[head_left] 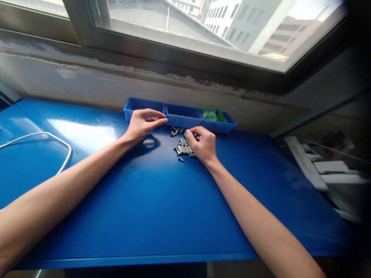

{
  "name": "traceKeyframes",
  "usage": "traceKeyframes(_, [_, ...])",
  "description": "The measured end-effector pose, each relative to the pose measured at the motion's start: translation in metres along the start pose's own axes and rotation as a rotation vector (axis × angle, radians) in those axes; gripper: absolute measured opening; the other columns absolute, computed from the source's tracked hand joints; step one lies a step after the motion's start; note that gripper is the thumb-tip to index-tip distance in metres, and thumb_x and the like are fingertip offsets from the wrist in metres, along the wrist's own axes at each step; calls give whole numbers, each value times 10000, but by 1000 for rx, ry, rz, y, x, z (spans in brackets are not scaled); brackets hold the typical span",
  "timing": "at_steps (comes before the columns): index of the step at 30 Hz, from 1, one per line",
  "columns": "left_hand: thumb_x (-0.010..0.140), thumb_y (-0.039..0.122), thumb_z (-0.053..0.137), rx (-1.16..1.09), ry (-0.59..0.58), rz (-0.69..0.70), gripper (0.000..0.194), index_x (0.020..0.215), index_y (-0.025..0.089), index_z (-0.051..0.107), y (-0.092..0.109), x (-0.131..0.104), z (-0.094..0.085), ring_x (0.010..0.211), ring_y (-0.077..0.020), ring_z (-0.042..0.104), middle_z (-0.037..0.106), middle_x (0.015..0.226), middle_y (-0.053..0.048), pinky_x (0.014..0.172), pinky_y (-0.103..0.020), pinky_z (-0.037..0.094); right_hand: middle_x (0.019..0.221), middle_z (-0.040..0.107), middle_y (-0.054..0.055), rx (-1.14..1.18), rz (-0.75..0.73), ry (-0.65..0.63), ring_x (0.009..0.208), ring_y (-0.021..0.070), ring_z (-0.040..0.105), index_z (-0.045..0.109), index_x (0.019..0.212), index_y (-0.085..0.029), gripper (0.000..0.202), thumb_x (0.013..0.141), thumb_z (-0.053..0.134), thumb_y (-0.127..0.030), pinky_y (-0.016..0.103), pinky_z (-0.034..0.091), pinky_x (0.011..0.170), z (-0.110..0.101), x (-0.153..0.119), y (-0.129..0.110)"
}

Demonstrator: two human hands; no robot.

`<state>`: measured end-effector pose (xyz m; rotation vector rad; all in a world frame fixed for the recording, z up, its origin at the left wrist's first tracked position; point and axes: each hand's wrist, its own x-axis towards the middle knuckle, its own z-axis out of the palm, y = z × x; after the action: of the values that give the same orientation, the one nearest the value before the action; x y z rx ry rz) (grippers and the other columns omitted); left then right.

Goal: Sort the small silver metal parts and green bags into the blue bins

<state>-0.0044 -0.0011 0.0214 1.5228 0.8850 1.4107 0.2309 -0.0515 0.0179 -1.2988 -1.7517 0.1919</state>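
Observation:
My left hand (145, 122) is raised in front of the left blue bin (126, 112), thumb and fingertips pinched together; whatever is between them is too small to name. My right hand (203, 143) is over the right side of a pile of small metal cylinders (184, 148), its thumb and index finger closed together. What those fingertips hold, if anything, cannot be made out. One short metal piece (181, 158) lies just in front of the pile. More small dark metal parts (175, 131) lie between the pile and the middle blue bin (184, 121).
The right blue bin (217, 126) holds green plastic bags (213, 115). A white cable (65, 154) curves over the blue table (145, 220) at the left. Behind the bins stand a wall and a window frame (174, 54). Pale objects (330, 168) are beyond the table's right edge.

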Motion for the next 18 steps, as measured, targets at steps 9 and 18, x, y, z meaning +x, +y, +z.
traceKeyframes(9, [706,425,927,-64,215,64,457,1038,140,799,-11,14,-10,1103,-279,762,798,1097,-94,1097,-431,578,790,743,40,12,-11,-4,721,201,658,680,714,-228,241,934,638,-318,349,508,720,0,0,2])
traceKeyframes(18, [786,330,814,10,199,158,424,1155,134,746,-7,9,-7,1146,-288,761,770,1200,-112,1047,-419,616,775,734,35,-21,14,7,716,193,647,681,719,-219,250,934,623,-333,334,503,727,1,0,2])
